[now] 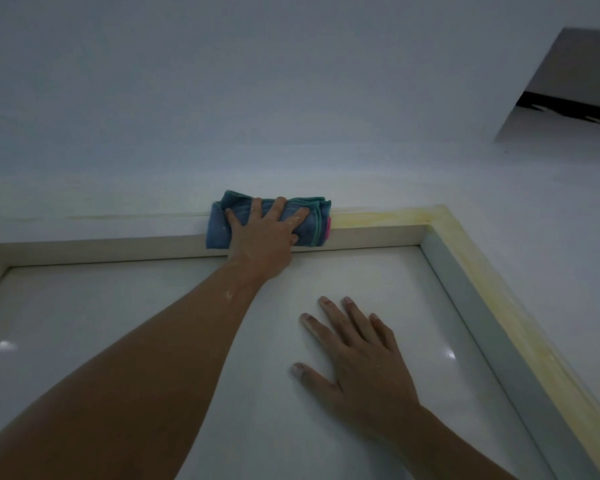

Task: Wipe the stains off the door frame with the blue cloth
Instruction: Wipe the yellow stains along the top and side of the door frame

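Note:
A folded blue cloth (pixel 219 226) with teal edging and a pink tag lies against the top bar of the white door frame (pixel 94 245). My left hand (pixel 264 233) presses flat on the cloth, fingers spread over it. Yellow stains (pixel 378 219) run along the frame to the right of the cloth, around the upper right corner and down the right side (pixel 506 317). A faint yellowish line shows on the wall left of the cloth. My right hand (pixel 354 355) rests flat and open on the glossy white door (pixel 118 323), below and right of the cloth.
White wall (pixel 257 98) fills the space above the frame. A dark opening (pixel 575 84) shows at the upper right. The grey inner edge of the frame (pixel 482 323) runs down the door's right side.

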